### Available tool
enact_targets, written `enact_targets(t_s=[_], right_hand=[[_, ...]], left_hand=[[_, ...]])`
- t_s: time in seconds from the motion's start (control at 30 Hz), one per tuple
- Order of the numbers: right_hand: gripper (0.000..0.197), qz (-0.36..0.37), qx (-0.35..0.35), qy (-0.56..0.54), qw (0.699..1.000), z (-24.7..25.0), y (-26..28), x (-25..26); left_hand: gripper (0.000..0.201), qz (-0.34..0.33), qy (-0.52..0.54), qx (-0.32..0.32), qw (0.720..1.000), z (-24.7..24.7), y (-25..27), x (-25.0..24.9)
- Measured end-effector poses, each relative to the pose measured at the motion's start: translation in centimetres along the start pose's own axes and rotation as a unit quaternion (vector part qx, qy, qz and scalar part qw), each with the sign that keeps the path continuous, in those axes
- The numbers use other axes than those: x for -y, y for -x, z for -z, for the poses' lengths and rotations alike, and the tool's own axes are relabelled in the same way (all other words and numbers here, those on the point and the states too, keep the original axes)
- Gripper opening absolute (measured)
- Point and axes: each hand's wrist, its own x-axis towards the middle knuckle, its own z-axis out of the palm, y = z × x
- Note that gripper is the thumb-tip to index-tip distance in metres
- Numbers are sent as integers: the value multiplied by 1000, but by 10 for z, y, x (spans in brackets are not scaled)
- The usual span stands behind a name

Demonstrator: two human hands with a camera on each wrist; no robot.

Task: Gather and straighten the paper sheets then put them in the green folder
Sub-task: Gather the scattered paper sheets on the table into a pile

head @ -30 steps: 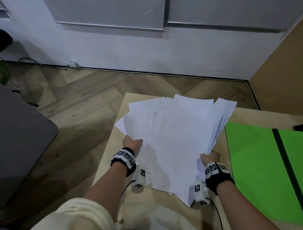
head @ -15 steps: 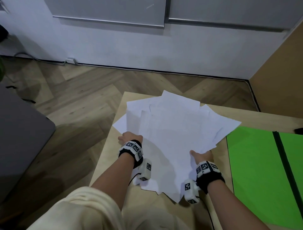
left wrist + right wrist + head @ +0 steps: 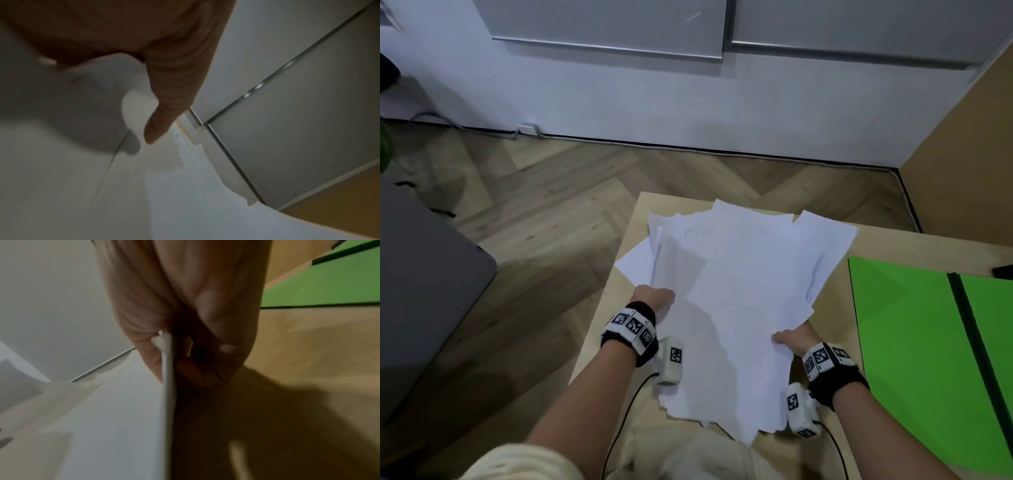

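Observation:
A loose, fanned stack of white paper sheets [image 3: 739, 291] is held above the wooden table [image 3: 613, 308]. My left hand [image 3: 655, 298] grips the stack's left edge, its thumb on top [image 3: 158, 123] of the sheets [image 3: 185, 203]. My right hand [image 3: 789, 337] pinches the near right edge; in the right wrist view the thumb and curled fingers [image 3: 205, 369] clamp the sheets' edge [image 3: 168, 386]. The open green folder [image 3: 914, 342] lies flat on the table to the right of the stack, with a dark spine down its middle. It also shows in the right wrist view [image 3: 329, 285].
The table's left edge drops to a herringbone wood floor [image 3: 534, 205]. A grey seat [image 3: 421, 291] stands at the left. A white wall with cabinet doors [image 3: 688, 85] is beyond the table, and a wooden panel [image 3: 962, 154] rises at the right.
The sheets have shifted between my hands and their fan has drawn closer together. My left hand has lifted the left edge of the stack.

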Motion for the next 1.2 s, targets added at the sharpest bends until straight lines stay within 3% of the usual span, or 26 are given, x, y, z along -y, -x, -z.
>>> enact_targets(t_s=[0.07,0.13,0.2,0.3,0.43,0.57,0.7,0.73,0.87,1.0,1.13,1.2], right_hand=[[70,5,13,34,999,4,-5,-12],[83,17,18,42,999,5,-10,-23],[69,23,0,41,999,3,-3,-23],[48,51,-31,32,998,-2,7,-12],[60,112,-51,-58,991,-4,11,5],[70,117,-43,-83,989,-6,-11,18],[47,116,-53,-41,991,-9,-20,28],[49,115,-60,-43,991,-10,-21,30],[64,117,-15,-104,988,-11,-20,39],[73,59,24,-103,993,-15,-25,25],[117,31,89,-27,995,-14,-60,-26],[123,14,94,-5,995,-5,-58,-40]], left_hand=[[43,9,32,18,999,9,1,12],[26,4,62,-14,998,17,-1,22],[19,-12,72,-49,996,21,5,27],[31,-44,54,-77,995,16,1,24],[45,-43,-37,-130,990,8,0,13],[45,-35,-61,-119,990,6,10,6],[45,-24,-39,-129,991,9,7,5],[46,-18,-25,-127,991,9,4,5],[34,-10,50,-79,996,10,3,4],[37,-8,115,-19,993,17,-1,1],[48,22,124,35,991,38,-17,18],[53,34,114,24,993,46,-27,31]])
